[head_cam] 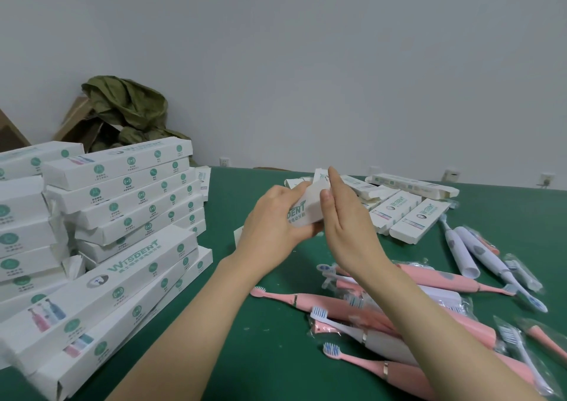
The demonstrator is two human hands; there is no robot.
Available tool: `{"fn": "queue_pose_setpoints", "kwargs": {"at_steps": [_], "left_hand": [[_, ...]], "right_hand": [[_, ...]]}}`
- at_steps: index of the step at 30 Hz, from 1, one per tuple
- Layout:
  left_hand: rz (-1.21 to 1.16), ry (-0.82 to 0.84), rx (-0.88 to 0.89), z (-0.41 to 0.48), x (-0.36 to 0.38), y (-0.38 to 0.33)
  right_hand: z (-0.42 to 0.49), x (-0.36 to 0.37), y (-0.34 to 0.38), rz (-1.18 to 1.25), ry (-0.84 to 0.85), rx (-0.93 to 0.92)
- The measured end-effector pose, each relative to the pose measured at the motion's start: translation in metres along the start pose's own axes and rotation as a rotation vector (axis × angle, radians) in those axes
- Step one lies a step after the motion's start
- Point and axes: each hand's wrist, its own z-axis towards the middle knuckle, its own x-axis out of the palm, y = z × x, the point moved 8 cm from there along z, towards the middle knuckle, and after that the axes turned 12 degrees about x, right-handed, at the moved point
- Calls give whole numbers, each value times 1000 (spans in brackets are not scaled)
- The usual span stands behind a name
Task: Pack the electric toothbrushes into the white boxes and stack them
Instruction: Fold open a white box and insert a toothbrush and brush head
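We hold one white box (302,215) up over the green table (264,354), in the middle. Our left hand (273,219) is wrapped round its near end. Our right hand (345,216) is flat, with straight fingers pressed on the side of the box. Big piles of shut boxes (122,192) stand on the left. More boxes (408,216) lie behind our hands. Pink toothbrushes (306,298) lie in a heap under our right arm, and white toothbrushes (466,253) lie near them
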Motion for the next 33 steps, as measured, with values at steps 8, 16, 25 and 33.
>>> {"fn": "queue_pose_setpoints", "kwargs": {"at_steps": [8, 16, 25, 33], "left_hand": [[195, -25, 35, 2, 0, -15], [670, -116, -7, -6, -77, -38], [851, 274, -576, -79, -142, 45], [906, 290, -514, -92, -145, 47]], "right_hand": [[3, -11, -9, 141, -124, 89], [19, -28, -21, 668, -10, 423], [-6, 31, -37, -484, 384, 222], [-10, 45, -57, -633, 451, 228]]}}
